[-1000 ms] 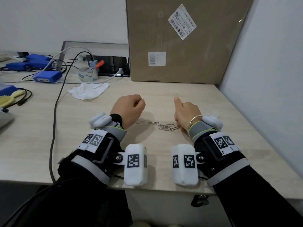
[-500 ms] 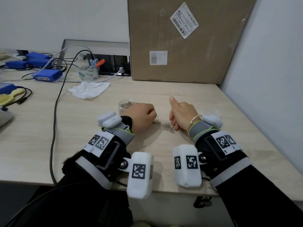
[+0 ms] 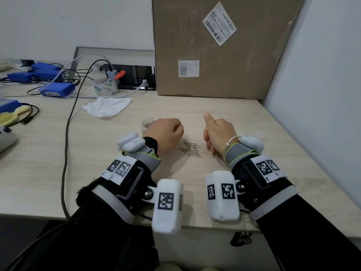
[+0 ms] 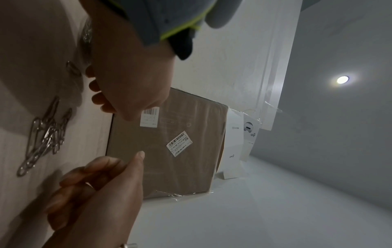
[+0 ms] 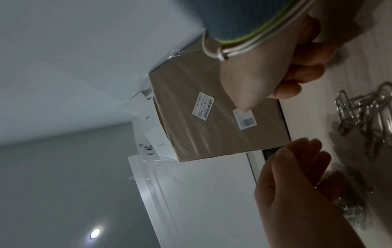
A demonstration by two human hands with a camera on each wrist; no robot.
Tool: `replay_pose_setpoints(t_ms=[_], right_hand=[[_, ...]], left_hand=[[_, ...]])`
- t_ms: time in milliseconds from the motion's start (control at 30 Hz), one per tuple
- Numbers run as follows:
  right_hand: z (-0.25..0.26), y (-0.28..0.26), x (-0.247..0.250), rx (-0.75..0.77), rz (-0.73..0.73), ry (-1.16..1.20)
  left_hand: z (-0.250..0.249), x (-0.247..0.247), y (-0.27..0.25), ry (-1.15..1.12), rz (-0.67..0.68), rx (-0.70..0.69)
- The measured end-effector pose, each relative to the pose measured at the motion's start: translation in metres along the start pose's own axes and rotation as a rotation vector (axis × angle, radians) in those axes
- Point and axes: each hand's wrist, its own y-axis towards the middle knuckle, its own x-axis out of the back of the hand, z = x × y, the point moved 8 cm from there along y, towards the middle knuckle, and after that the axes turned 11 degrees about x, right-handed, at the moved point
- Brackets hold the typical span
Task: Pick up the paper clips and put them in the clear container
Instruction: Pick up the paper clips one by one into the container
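Note:
Several silver paper clips (image 3: 191,149) (image 4: 44,134) (image 5: 364,114) lie in a small heap on the light wooden table (image 3: 254,153), between my two hands. The clear container (image 3: 146,125) (image 5: 350,209) with clips inside stands just behind my left hand (image 3: 170,132) (image 5: 297,176), partly hidden by it. That hand rests on the table left of the heap, fingers loosely cupped, nothing seen in them. My right hand (image 3: 216,132) (image 5: 286,75) rests on its edge right of the heap, fingers curled, thumb up, nothing visible in its grip.
A large cardboard box (image 3: 214,45) stands at the back, and a grey wall (image 3: 322,94) closes the right side. A white tissue (image 3: 107,108), a tape roll (image 3: 105,87), blue devices (image 3: 56,89) and a grey cable (image 3: 66,143) lie to the left.
My left hand slid right and toward me, uncovering the clear container. The right hand shifted slightly left. The clips went from a spread line to a tighter heap.

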Motion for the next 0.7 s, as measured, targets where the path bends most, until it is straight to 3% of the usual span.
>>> replay_pose_setpoints(t_ms=[167, 300, 467, 600, 700], right_hand=[[0.001, -0.002, -0.012, 0.011, 0.105, 0.015], [0.003, -0.001, -0.022, 0.035, 0.160, 0.065], [0.007, 0.000, -0.027, 0.065, 0.161, 0.152], [0.011, 0.000, -0.018, 0.109, 0.106, 0.165], [0.015, 0.000, -0.007, 0.212, 0.076, 0.021]], left_hand=[[0.004, -0.005, 0.001, 0.081, 0.043, 0.055], [-0.003, -0.009, -0.003, 0.019, 0.095, 0.042], [-0.006, -0.016, -0.005, -0.242, 0.187, 0.085], [-0.003, -0.022, -0.007, -0.650, 0.264, 0.207], [-0.002, -0.005, -0.004, -0.801, 0.119, 0.189]])
